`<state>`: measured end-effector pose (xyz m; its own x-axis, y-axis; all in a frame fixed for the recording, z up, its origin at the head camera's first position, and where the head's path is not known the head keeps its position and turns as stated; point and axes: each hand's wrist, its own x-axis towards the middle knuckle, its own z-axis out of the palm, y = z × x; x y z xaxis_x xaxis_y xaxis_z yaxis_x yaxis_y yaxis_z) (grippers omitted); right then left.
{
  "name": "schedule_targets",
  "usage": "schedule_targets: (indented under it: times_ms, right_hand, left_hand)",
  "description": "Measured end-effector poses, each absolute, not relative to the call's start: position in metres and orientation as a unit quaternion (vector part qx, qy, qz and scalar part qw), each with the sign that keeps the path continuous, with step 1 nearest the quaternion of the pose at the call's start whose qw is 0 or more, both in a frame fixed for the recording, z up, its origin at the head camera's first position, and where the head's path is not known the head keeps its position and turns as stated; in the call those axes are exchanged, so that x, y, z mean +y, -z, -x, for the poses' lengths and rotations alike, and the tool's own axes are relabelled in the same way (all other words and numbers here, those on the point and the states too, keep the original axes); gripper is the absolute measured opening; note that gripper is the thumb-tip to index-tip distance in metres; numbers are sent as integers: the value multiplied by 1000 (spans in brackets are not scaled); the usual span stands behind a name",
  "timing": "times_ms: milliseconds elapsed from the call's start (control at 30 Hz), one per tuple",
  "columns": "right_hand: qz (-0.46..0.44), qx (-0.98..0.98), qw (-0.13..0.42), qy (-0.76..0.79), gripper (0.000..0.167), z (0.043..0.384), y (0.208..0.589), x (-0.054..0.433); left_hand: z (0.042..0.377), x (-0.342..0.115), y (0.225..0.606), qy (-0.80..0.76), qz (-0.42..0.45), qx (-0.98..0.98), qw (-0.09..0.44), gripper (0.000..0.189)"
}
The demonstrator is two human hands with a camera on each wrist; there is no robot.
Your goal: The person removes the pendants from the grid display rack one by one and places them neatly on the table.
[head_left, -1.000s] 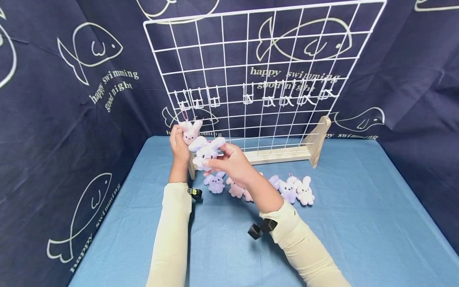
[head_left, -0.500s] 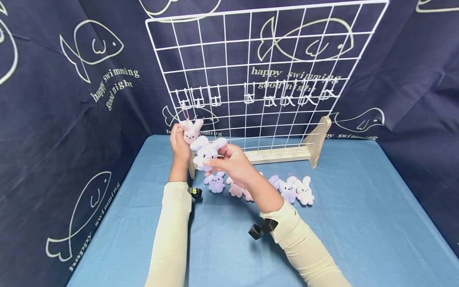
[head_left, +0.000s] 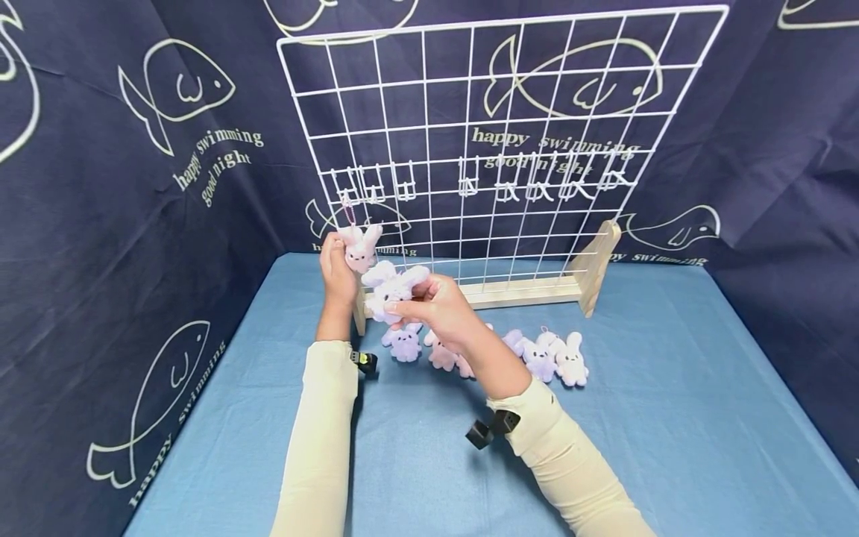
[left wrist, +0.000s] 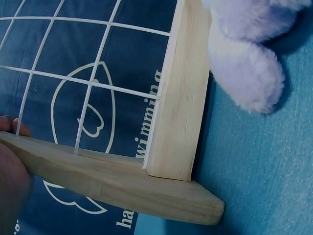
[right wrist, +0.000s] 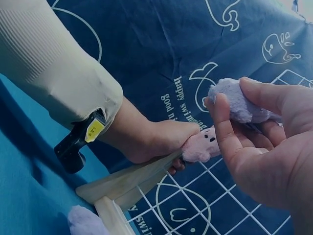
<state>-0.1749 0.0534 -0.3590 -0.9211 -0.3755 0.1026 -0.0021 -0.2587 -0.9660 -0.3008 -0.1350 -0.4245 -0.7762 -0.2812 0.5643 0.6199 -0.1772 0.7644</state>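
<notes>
My right hand point(head_left: 444, 309) pinches a lavender plush bunny point(head_left: 381, 277) between thumb and fingers, in front of the rack's lower left. My left hand point(head_left: 338, 272) grips the rack's left wooden stand point(left wrist: 112, 178), its thumb and fingertips on either side in the left wrist view. A pink plush bunny point(head_left: 360, 252) hangs by a cord from the leftmost hook, right beside the left hand. The right wrist view shows the lavender bunny point(right wrist: 234, 100) in the curled fingers, with the pink bunny point(right wrist: 199, 146) behind it.
A white wire grid rack point(head_left: 473, 160) with a row of white hooks point(head_left: 467, 185) stands on the blue cloth table point(head_left: 429, 455). Several plush bunnies lie below it, including a lavender one point(head_left: 405, 344) and a pale one point(head_left: 571, 363). A dark fish-print curtain point(head_left: 201, 171) surrounds the table.
The right hand, with the lavender bunny, has shifted slightly right and down, away from the pink bunny. The left hand keeps its hold on the stand.
</notes>
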Motion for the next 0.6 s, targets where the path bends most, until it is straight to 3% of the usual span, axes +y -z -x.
schedule_targets:
  times_ms: [200, 600]
  right_hand:
    - [172, 614, 127, 760, 14, 178, 362, 56]
    - [173, 672, 163, 702, 24, 188, 371, 60]
  left_hand:
    - [300, -139, 423, 752, 147, -576, 284, 33]
    - [299, -147, 420, 729, 124, -622, 257, 30]
